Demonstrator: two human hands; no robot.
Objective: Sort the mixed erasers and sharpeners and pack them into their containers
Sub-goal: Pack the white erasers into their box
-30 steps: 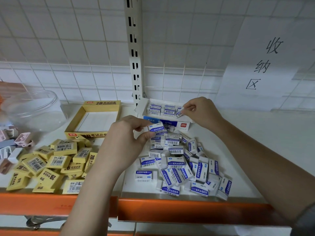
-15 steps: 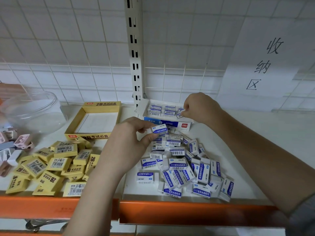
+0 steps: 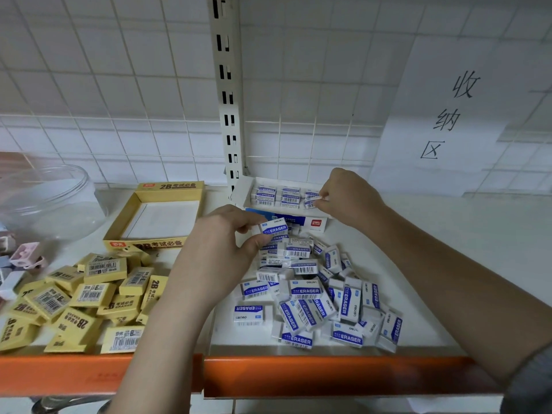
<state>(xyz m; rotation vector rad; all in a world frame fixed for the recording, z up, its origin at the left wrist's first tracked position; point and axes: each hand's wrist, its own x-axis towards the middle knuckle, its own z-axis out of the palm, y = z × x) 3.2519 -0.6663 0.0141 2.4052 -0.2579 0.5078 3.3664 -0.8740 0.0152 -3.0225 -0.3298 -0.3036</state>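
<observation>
The left hand's grip is pinching a white eraser above the loose pile; the right hand is pinching another eraser, half hidden, inside the white box.

Sharpeners cut off at left edge — jar blurred, partly cropped.

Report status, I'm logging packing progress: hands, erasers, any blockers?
Left hand pinches a white eraser above the pile. Right hand seats another eraser in the white box. Nothing in the way.
</observation>
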